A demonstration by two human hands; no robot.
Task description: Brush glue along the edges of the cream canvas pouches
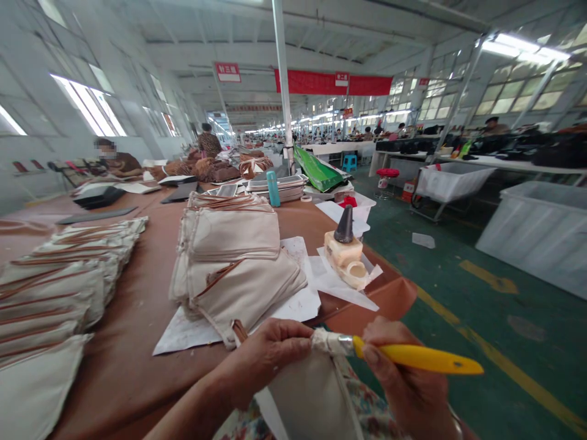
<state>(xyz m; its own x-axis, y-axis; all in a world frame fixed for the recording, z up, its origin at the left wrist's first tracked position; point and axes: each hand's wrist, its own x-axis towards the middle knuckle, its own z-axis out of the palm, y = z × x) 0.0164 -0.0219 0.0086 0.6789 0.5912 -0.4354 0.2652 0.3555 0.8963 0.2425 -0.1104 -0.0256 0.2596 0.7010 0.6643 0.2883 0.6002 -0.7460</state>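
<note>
My right hand (398, 366) grips a brush with a yellow handle (431, 359), its pale bristle end (326, 341) pointing left. In my left hand (275, 354) is the edge of a cream fabric piece (312, 397), which hangs over my lap. The brush end meets that edge right beside my left fingertips. A stack of similar cream pieces (233, 235) with brown strips rests on white paper (183, 330) just beyond. To its right stands a stained, cream-coloured container (345, 250) with a dark cone-shaped top (345, 225).
Overlapping cream pieces (68, 281) line the left of the brown-covered table (132, 305). A turquoise bottle (273, 188) and a green bag (321, 170) stand farther back. White bins (541, 232) are on the green floor at right. A person (120, 160) works at the far left.
</note>
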